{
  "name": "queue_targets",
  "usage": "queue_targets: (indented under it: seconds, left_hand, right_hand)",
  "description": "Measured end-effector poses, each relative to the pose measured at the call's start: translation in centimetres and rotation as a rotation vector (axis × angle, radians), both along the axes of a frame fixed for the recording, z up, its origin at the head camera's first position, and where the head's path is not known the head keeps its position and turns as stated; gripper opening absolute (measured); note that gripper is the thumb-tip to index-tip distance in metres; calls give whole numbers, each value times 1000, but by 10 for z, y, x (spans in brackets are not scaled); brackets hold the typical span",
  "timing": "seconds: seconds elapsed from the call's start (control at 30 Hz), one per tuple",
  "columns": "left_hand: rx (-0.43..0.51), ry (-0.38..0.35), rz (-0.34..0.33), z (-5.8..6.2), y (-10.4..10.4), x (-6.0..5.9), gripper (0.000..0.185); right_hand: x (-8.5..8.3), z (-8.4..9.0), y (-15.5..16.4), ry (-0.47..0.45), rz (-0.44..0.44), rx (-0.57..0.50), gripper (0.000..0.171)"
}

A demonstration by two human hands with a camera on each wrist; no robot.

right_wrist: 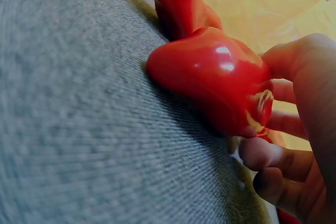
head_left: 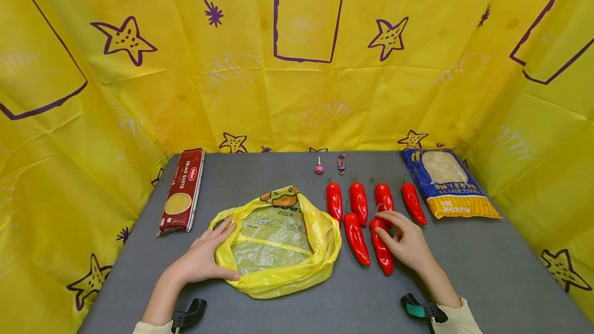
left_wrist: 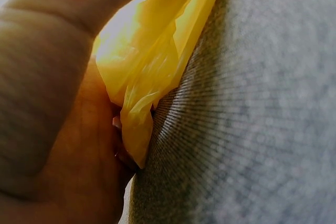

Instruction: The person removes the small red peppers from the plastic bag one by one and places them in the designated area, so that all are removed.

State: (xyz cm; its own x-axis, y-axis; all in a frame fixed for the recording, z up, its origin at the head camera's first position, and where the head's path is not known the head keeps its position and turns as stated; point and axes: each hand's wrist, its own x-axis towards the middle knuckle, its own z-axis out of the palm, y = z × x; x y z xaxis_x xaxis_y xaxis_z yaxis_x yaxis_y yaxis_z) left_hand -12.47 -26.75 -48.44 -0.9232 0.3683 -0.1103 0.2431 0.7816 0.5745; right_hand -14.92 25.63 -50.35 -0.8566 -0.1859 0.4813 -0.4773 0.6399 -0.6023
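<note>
A yellow plastic bag (head_left: pixel 278 241) lies open on the grey table (head_left: pixel 487 272). My left hand (head_left: pixel 218 251) holds its left rim, thumb along the near edge. In the left wrist view the bag's folded edge (left_wrist: pixel 142 77) is pinched against my left hand (left_wrist: pixel 79 145). Several red peppers lie right of the bag, some in a back row (head_left: pixel 359 201). The nearest pepper (head_left: pixel 382 254) lies at the front right. My right hand (head_left: pixel 387 226) curls round its stem end. In the right wrist view my right hand (right_wrist: pixel 283 129) grips that glossy pepper (right_wrist: pixel 210 77), which still lies on the table.
A red spaghetti packet (head_left: pixel 182 190) lies at the left and a blue pasta bag (head_left: pixel 447 182) at the back right. A lollipop (head_left: pixel 319 168) and a wrapped sweet (head_left: pixel 341 163) sit near the back edge. Yellow star-printed cloth (head_left: pixel 306 81) walls in the table.
</note>
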Motion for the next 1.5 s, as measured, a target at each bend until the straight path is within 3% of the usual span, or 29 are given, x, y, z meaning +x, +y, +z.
queue_targets:
  seconds: [0.5,0.73,1.1,1.27,1.5]
  left_hand:
    - [-4,-4,1,0,1,0,128]
    - [9,-13,-1,-1,1,-1,129]
    - [-31,10,14,-2,1,0,130]
    - [-34,14,13,-1,1,0,130]
    - [-31,11,10,-1,1,1,129]
  right_hand:
    - [0,4,3,74,-73,-48,30]
    - [4,20,-2,108,-117,24,29]
    - [-15,59,-48,126,3,43,28]
    - [-25,81,-84,110,75,57,24]
    - [-43,105,-142,47,151,161,21]
